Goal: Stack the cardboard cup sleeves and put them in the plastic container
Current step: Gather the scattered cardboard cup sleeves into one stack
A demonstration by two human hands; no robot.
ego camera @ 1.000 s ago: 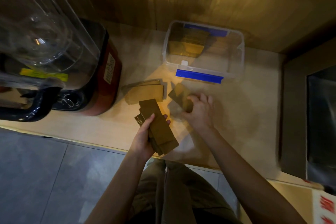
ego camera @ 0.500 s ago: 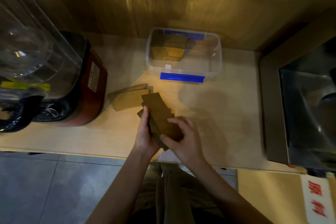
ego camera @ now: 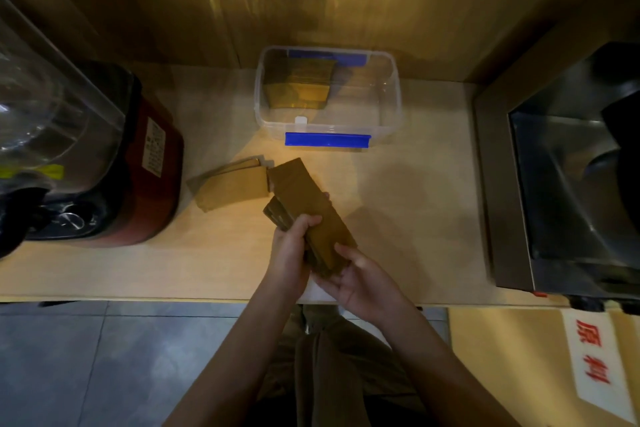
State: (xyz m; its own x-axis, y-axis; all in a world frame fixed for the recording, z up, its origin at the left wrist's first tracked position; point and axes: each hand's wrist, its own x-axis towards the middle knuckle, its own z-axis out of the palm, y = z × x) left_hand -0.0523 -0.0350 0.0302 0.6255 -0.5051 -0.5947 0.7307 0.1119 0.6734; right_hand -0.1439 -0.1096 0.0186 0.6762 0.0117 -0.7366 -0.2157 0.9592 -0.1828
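Note:
A bundle of brown cardboard cup sleeves (ego camera: 306, 204) is held over the counter's front edge. My left hand (ego camera: 290, 251) grips its left side, thumb on top. My right hand (ego camera: 360, 279) cups its near end from the right. A few loose sleeves (ego camera: 230, 189) lie flat on the counter just left of the bundle. The clear plastic container (ego camera: 389, 104) with blue clips stands at the back, open, with a stack of sleeves (ego camera: 299, 88) lying in its left half.
A red blender (ego camera: 152, 163) with a clear jar fills the left of the light wooden counter (ego camera: 415, 211). A steel sink (ego camera: 568, 191) is on the right. A cardboard box with red print (ego camera: 592, 357) sits below right. Grey floor tiles lie below the counter.
My right hand picked a sleeve off the counter, laid it on the bundle in my left hand, then slid down to the bundle's near end.

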